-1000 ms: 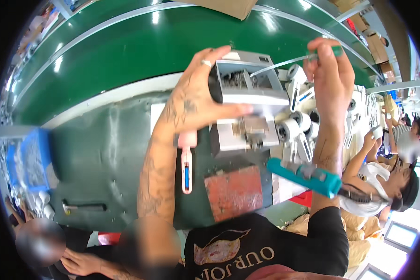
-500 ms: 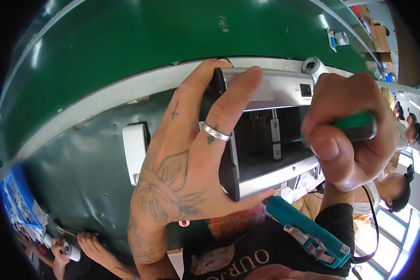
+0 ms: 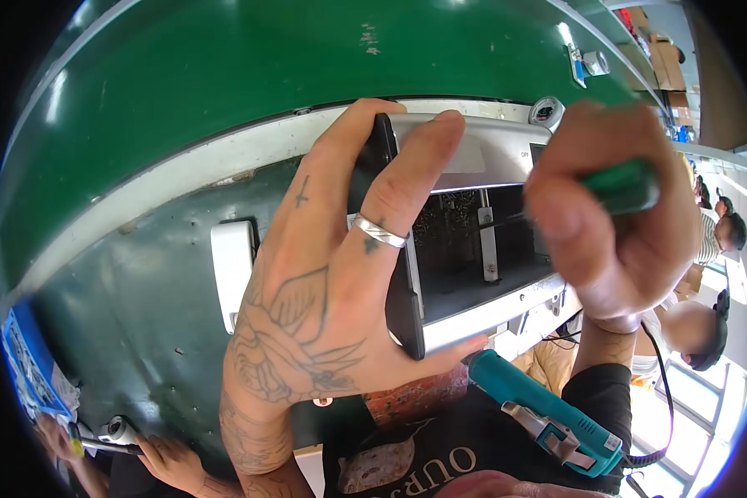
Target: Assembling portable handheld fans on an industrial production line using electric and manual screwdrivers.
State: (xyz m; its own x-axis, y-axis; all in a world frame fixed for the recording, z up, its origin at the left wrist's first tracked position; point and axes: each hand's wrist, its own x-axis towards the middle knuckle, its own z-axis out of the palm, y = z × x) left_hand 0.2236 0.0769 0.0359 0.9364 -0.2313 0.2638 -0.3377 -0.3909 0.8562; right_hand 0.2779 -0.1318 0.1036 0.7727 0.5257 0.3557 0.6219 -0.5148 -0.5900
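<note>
A silver and black metal housing point(image 3: 490, 153) with an open middle stands in front of me. My left hand point(image 3: 307, 299) is wrapped around its black left end, fingers over the silver top face and thumb along the lower edge. My right hand point(image 3: 598, 232), blurred by motion, is closed around a screwdriver with a green handle point(image 3: 627, 187). Its thin shank runs left into the opening, toward the upper end of a small metal bracket point(image 3: 488, 245). Whether the tip touches a screw there I cannot tell.
A white rounded part point(image 3: 234, 270) lies left of my left hand. A teal power screwdriver point(image 3: 519, 390) with a cord is close to my body. Beyond the housing sits a white round piece point(image 3: 546, 112). A co-worker's hand point(image 3: 173, 461) is at lower left, near a blue tray point(image 3: 29, 365).
The screwdriver's tip has shifted up and left toward the bracket's upper end, and my right hand has tilted. My left hand keeps its hold. At lower left, the co-worker's hands have moved.
</note>
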